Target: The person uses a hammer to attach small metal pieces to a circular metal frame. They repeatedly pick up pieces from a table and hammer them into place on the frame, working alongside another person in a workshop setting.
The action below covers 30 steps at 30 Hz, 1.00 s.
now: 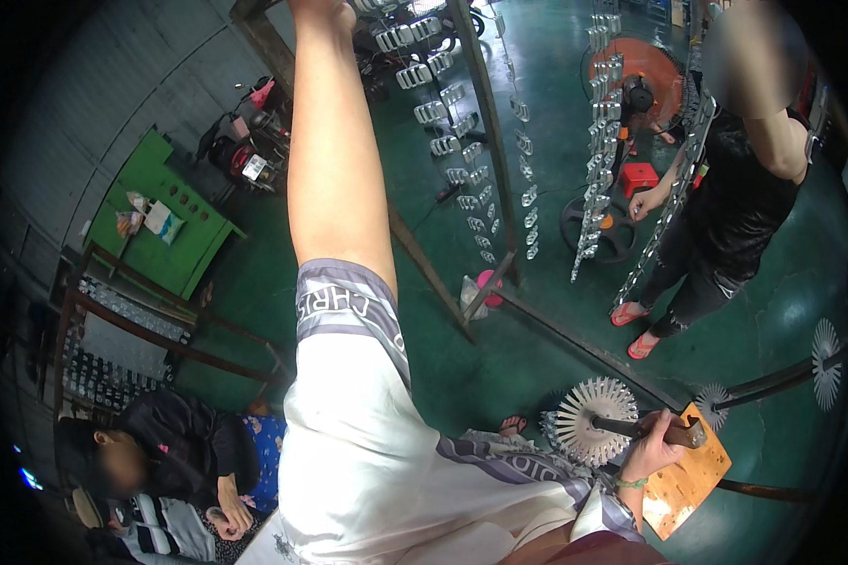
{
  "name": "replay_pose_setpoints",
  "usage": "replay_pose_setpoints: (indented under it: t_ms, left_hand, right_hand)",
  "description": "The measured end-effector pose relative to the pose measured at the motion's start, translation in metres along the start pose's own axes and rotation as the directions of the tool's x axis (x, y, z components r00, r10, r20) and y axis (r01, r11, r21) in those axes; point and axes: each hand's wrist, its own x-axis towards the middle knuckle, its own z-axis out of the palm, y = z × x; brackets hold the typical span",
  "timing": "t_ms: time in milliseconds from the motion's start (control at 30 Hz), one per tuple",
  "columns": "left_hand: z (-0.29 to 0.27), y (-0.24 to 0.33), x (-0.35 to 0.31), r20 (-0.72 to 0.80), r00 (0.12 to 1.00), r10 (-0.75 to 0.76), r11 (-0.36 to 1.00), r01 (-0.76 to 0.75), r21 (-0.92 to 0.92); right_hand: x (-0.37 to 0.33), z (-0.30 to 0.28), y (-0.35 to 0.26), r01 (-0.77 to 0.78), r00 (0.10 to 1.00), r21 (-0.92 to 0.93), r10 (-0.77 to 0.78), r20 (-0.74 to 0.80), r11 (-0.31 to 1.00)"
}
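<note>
We had our right hand (655, 454) wrapped around a dark metal bar (692, 436), fingers curled over its top, with the bar's end showing beyond them. Just left of that grip stood a silver slotted disc (596, 421); the bar met its middle, so the bar probably served as its handle, keeping our fingers clear of the radiating strips. Directly below and right of the grip lay a tilted wooden board (695, 482), perhaps as a working surface, though whether the bar touched it we could not tell.

Our left arm reached far up and left of the grip, and the left hand (337, 11) was cut off at the upper edge; we could not tell whether it was pressed closed or spread. Beyond the grip, to its right, two more slotted discs (711, 408) (826, 364) stood on bars, apparently so that their strips hung free.

Farther off, above the grip, strings of silver parts (598, 141) hung down, likely to keep the pieces separate. A standing co-worker (740, 198) had a hand beside one such string. Farthest, past them, were a red stool (639, 177) and an orange fan (664, 75).
</note>
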Motion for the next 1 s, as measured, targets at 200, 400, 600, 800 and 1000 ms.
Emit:
replay_pose_setpoints:
  t_ms: [200,400,600,800,1000]
  left_hand:
    - [0.003,-0.003,-0.002,0.014,1.000,-0.023,1.000,0.023,-0.010]
    - [-0.012,0.002,-0.014,0.126,0.983,-0.136,0.991,0.137,0.003]
    - [-0.010,0.014,-0.054,0.102,0.968,-0.228,0.971,0.234,-0.055]
    - [-0.007,-0.009,-0.123,0.370,0.903,-0.219,0.940,0.297,-0.167]
    - [-0.034,-0.019,-0.225,0.532,0.767,-0.357,0.862,0.490,-0.127]
  right_hand:
    - [0.001,-0.002,-0.006,-0.065,0.998,0.046,0.066,-0.017,0.997]
    - [0.002,-0.003,-0.005,-0.033,0.999,0.035,0.032,0.017,0.999]
    - [0.001,0.003,-0.012,-0.077,0.997,0.045,0.078,-0.022,0.996]
    - [0.004,-0.003,-0.011,-0.039,0.997,-0.158,0.029,-0.066,0.987]
    - [0.005,0.008,-0.018,-0.024,0.995,-0.216,0.004,-0.095,0.976]
